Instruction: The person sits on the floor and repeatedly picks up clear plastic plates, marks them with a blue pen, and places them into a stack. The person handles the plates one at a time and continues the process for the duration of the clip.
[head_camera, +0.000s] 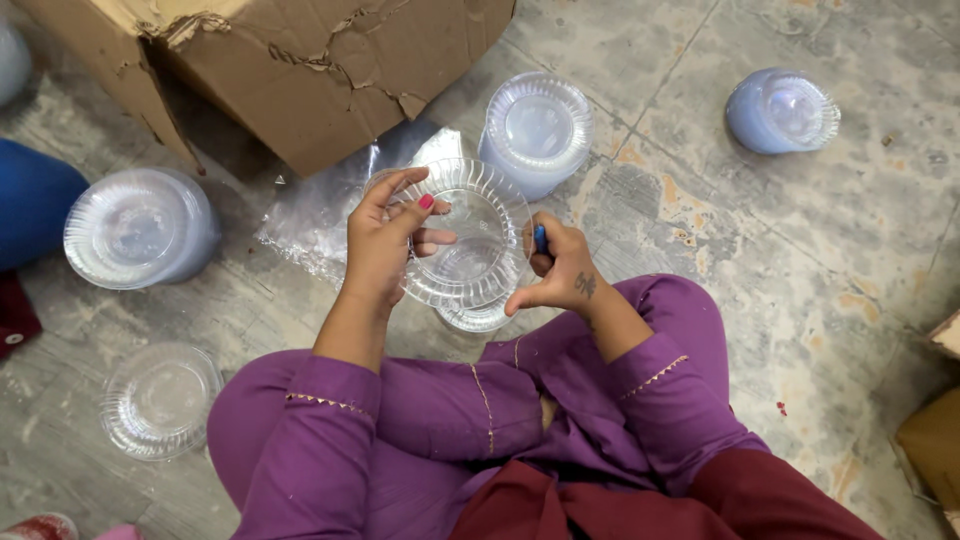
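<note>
Left hand (385, 245) and right hand (558, 268) grip a clear plastic bowl (470, 240) by its rim.

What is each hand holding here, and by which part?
Left hand grips a clear plastic bowl by its left rim, fingers inside. Right hand pinches the right rim and also holds a small blue thing.

Four stacks of clear plastic bowls (140, 228) on the floor, one torn cardboard box (300, 60), two hands (378, 248).

A packing workroom floor: torn cardboard box (300, 70), stacked clear plastic bowls (140, 228) on worn tiles (800, 250)
</note>
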